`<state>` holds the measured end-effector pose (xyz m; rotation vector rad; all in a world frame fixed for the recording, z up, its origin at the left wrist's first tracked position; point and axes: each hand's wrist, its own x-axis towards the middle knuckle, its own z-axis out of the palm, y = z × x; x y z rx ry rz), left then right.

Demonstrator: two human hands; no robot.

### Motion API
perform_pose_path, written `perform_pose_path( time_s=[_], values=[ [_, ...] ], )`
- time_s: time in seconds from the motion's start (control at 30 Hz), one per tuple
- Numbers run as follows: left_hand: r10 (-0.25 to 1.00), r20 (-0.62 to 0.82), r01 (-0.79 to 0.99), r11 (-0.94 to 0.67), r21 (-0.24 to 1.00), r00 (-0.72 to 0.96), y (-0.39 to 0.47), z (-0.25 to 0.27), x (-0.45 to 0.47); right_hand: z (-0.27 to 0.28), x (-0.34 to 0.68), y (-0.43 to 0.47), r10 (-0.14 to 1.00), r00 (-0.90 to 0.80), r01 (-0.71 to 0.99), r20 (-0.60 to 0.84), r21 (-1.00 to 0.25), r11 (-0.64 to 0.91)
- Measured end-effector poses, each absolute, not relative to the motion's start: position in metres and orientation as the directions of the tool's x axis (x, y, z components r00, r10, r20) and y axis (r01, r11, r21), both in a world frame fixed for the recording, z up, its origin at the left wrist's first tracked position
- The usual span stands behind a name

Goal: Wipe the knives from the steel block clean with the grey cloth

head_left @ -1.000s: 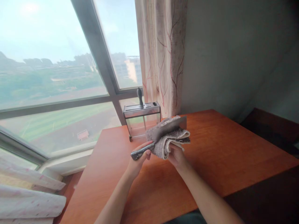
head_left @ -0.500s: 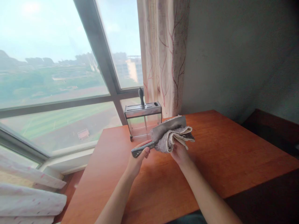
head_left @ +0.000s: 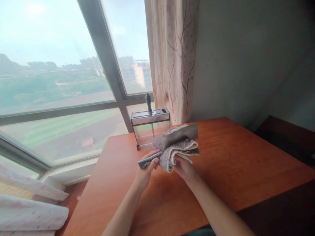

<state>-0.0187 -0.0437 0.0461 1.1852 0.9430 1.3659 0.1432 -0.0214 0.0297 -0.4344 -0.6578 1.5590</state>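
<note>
My left hand (head_left: 147, 165) is closed round the dark handle of a cleaver (head_left: 182, 135), whose broad grey blade points to the right above the table. A folded grey cloth (head_left: 173, 154) with pale edges wraps the blade from both sides, leaving the blade's right end bare. From below, my right hand (head_left: 184, 167) grips the cloth; most of its fingers are hidden under the folds. Just behind the blade stands a clear-sided knife block (head_left: 150, 117) with a metal top, and one dark knife handle (head_left: 148, 102) sticks up out of it.
A reddish-brown wooden table (head_left: 233, 157) lies under my hands. Behind it on the left is a large window (head_left: 56, 82), with a patterned curtain (head_left: 172, 65) beside it. Another curtain (head_left: 31, 213) hangs at the lower left. A grey wall (head_left: 246, 59) is at the right.
My right hand has drawn the cloth along the blade towards the handle, to the left and slightly down. More of the blade's right end shows. The left hand has barely moved.
</note>
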Motion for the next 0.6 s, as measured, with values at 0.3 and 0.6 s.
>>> perform_pose_path(
  time_s=[0.3, 0.6],
  values=[
    [0.989, 0.138, -0.125, -0.129, 0.984, 0.062, -0.038, 0.048, -0.019, 0.035, 0.142, -0.015, 0.995, -0.011, -0.790, 0.096, -0.611, 0.050],
    [0.987, 0.148, -0.205, -0.132, 0.970, 0.064, -0.038, 0.059, -0.039, 0.039, 0.177, 0.000, 0.976, 0.214, -0.840, 0.042, -0.501, 0.206]
  ],
)
